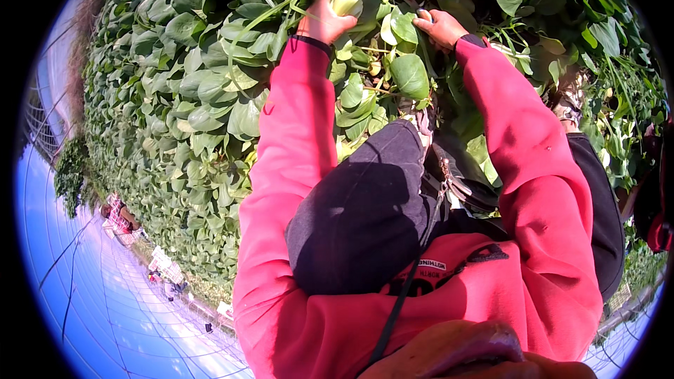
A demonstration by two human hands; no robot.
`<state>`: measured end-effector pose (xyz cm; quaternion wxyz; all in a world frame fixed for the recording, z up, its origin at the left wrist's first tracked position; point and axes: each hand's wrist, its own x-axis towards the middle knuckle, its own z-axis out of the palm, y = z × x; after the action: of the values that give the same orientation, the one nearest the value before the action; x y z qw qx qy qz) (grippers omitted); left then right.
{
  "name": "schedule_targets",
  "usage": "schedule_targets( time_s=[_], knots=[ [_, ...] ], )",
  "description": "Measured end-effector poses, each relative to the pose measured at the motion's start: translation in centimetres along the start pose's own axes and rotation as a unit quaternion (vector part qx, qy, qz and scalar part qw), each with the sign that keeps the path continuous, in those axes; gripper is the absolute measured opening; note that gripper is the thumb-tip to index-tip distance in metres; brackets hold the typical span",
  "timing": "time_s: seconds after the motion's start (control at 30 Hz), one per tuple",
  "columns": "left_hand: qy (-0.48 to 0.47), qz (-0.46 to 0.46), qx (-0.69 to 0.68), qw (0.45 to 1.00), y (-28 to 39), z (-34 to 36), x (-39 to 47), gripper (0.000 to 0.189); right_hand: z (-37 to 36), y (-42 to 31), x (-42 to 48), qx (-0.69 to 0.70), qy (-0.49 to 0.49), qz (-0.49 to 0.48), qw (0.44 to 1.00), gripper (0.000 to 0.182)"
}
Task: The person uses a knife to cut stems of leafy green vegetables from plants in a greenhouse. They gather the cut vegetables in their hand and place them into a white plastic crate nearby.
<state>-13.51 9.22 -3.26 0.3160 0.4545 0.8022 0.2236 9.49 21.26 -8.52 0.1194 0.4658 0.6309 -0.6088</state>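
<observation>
My left hand is closed around a leafy green that looks like bok choy, its pale, rounded base turned up towards me. My right hand is low among the leaves to the right, thumb and fingers drawn together. A small greyish object shows at its fingertips, too small to identify. Between the hands stand broad green leaves and some yellowed ones, with a little soil and stems visible beneath.
Dense leafy plants spread across the left and far side. My bent knee and a black zippered bag on a strap are close below my hands. Another person is at the far left, near white crates. Netting spans overhead.
</observation>
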Motion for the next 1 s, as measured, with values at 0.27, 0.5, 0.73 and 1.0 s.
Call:
schedule_targets(
  time_s=[0.27,0.5,0.73,1.0],
  knots=[
    [0.002,-0.009,-0.01,1.0,-0.2,0.3,-0.5,0.073,-0.4,-1.3,1.4,-0.141,-0.033,-0.022,0.989,0.043],
    [0.009,-0.009,-0.02,1.0,-1.2,0.7,-0.3,0.073,0.2,-3.2,3.2,-0.289,-0.007,-0.03,0.957,0.037],
    [-0.004,-0.026,-0.03,0.999,0.8,0.6,-1.6,0.072,0.0,-1.9,3.2,-0.349,0.012,-0.097,0.932,0.032],
    [-0.008,-0.049,0.005,0.999,0.9,1.2,-2.5,0.07,-0.8,-3.4,2.5,-0.413,0.003,-0.087,0.907,0.029]
  ],
)
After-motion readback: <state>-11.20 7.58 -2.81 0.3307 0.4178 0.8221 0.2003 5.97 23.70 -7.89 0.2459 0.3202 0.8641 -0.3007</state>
